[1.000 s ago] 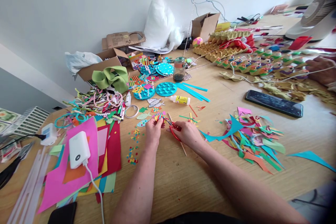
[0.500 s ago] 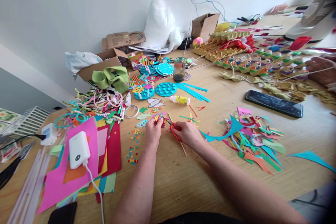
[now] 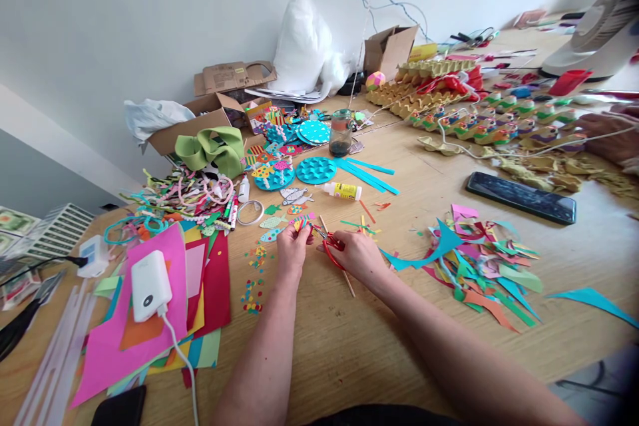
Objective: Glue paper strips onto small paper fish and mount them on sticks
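My right hand (image 3: 357,253) grips a pair of red-handled scissors (image 3: 331,254), with the blades pointing left. Close to their tips, my left hand (image 3: 292,243) is closed, pinching a small red piece of paper (image 3: 310,238) whose shape is mostly hidden by the fingers. A thin wooden stick (image 3: 350,285) lies on the table under the scissors and right hand. Just beyond the left hand rest several paper fish, among them a light blue dotted fish (image 3: 271,234) and a green fish (image 3: 273,221). Small coloured paper dots (image 3: 251,296) are scattered left of the left wrist.
A glue bottle (image 3: 343,191) lies beyond my hands, near blue scalloped discs (image 3: 316,170) and a glass jar (image 3: 341,133). Paper scraps (image 3: 492,266) and a phone (image 3: 520,197) are to the right. A power bank (image 3: 150,285) sits on coloured sheets. Another person's hand (image 3: 606,133) is at far right.
My hands, the scissors and the red paper stay in nearly the same place. The other person's hand at far right has shifted slightly.
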Demonstrator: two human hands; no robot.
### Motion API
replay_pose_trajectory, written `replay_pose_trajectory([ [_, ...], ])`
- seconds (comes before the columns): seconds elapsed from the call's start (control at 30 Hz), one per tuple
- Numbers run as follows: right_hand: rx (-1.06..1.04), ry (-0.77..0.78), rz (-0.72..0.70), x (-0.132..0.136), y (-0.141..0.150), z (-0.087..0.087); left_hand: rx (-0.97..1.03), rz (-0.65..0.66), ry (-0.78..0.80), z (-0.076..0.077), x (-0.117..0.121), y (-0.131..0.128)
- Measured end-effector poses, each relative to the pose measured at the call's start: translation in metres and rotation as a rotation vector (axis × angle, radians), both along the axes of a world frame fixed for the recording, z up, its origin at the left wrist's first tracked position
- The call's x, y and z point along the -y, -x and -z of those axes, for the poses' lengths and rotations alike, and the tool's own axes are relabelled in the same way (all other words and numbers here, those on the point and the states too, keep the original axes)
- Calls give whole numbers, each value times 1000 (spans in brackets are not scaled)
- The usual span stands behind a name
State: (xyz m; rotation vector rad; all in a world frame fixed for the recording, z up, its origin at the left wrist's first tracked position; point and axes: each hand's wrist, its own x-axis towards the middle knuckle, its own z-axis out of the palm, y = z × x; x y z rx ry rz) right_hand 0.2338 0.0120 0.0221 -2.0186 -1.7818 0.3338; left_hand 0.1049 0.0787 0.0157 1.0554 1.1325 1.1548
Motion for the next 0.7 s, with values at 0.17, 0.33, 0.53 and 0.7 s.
replay_pose_trajectory([
  [0.17,20,-9,-2,0,0,0,-20,1,-19,1,0,0],
  [0.33,27,9,2,1,2,-1,-59,4,-40,1,1,0],
  [0.53,101,29,51,1,3,-2,-91,13,-72,4,0,0],
  [0.7,72,29,38,1,1,-4,-34,27,-20,3,0,1],
])
